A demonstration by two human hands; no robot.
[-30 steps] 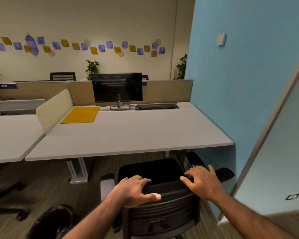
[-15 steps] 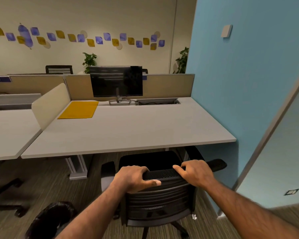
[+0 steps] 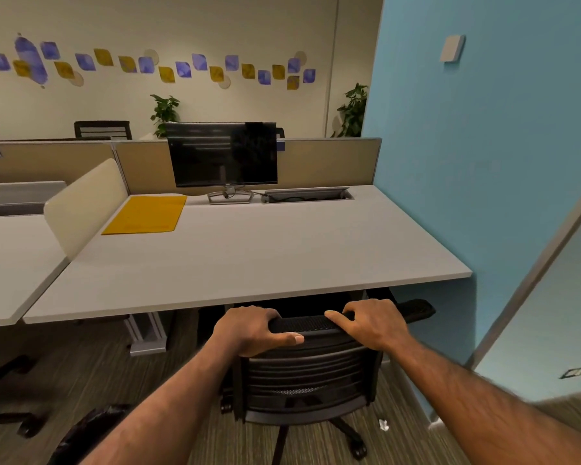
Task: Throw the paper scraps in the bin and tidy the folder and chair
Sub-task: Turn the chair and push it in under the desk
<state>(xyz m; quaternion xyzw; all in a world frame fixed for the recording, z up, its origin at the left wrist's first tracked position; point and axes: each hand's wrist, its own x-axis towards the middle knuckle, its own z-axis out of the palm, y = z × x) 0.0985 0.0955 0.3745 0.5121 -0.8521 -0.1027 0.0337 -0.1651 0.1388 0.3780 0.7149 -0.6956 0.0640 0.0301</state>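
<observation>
A black mesh office chair (image 3: 302, 380) stands with its seat tucked under the front edge of the grey desk (image 3: 249, 260). My left hand (image 3: 254, 330) and my right hand (image 3: 373, 322) both grip the top rail of its backrest. A yellow folder (image 3: 146, 214) lies flat at the desk's back left corner, beside the divider. One small white paper scrap (image 3: 383, 425) lies on the carpet to the right of the chair base. The black bag-lined bin (image 3: 81, 434) shows at the bottom left, partly hidden by my left forearm.
A dark monitor (image 3: 222, 154) stands at the back of the desk next to a cable tray (image 3: 307, 195). A blue wall (image 3: 467, 162) closes off the right side. A cream divider (image 3: 81, 203) separates the neighbouring desk (image 3: 10, 260). Another chair's base (image 3: 17, 414) sits at left.
The chair has rolled forward so its seat now goes under the desk. Both hands stayed on the backrest and closed more firmly around its top rail.
</observation>
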